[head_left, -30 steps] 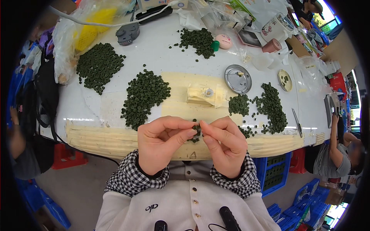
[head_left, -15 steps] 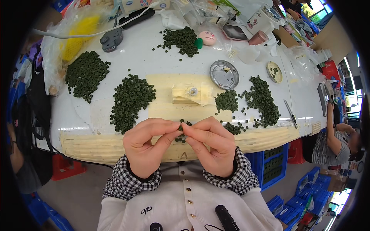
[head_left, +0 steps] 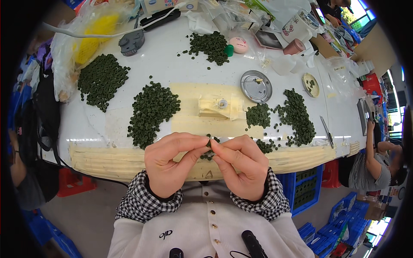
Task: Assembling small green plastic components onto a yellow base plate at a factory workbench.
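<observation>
My left hand [head_left: 170, 161] and my right hand [head_left: 244, 165] meet at the table's front edge, fingertips pinched together. Between them is a small dark green round piece [head_left: 209, 144], mostly covered by the fingers. A few like pieces [head_left: 207, 156] lie just under the fingertips. Beyond my hands stands a block wrapped in cream tape [head_left: 214, 108], with a small round metal part on top. To its left spreads a large pile of green pieces [head_left: 152, 112]; to its right sit a small pile [head_left: 258, 115] and a longer one [head_left: 297, 118].
More green piles lie at the far left [head_left: 103, 81] and back [head_left: 209, 46]. A round metal lid [head_left: 254, 91], a cream dish [head_left: 310, 89] and a slim metal tool [head_left: 327, 131] are on the right. Blue crates [head_left: 304, 189] stand below the table. Another person [head_left: 373, 165] sits at right.
The view has shifted slightly, so the table's things appear a little farther right. Both hands keep their pinch on the green piece, with only slight finger movement.
</observation>
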`<action>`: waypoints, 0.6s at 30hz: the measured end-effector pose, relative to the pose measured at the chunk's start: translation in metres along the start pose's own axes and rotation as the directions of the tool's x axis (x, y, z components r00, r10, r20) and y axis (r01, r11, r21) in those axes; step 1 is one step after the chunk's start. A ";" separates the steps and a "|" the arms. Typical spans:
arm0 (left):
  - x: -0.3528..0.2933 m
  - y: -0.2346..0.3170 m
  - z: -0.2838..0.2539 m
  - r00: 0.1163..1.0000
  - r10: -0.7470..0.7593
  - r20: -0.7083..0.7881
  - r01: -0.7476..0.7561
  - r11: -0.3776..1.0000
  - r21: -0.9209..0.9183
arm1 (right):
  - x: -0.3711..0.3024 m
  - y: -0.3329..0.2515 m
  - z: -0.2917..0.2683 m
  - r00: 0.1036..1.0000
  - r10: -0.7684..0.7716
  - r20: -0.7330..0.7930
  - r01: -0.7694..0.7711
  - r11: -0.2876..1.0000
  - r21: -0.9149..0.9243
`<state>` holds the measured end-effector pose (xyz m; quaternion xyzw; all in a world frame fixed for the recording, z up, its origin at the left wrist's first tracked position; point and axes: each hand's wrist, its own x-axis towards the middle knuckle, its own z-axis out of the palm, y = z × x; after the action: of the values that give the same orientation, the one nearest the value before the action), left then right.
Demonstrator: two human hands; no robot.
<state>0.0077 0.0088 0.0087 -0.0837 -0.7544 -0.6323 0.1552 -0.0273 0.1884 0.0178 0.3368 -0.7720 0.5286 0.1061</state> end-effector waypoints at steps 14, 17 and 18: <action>0.000 0.000 0.004 0.986 -0.159 -0.059 0.145 0.971 -0.189 | 0.000 0.000 -0.001 0.995 0.098 -0.005 -0.097 0.995 0.037; 0.000 0.000 0.004 0.983 -0.167 -0.072 0.152 0.972 -0.179 | 0.012 -0.004 -0.011 0.991 0.129 -0.044 -0.132 0.990 -0.055; 0.000 0.000 0.004 0.981 -0.176 -0.079 0.159 0.970 -0.184 | 0.019 -0.002 -0.015 0.996 0.074 -0.056 -0.081 0.988 -0.129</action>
<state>0.0074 0.0131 0.0079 -0.0030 -0.6916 -0.7107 0.1287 -0.0428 0.1935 0.0356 0.2853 -0.8147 0.4886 0.1271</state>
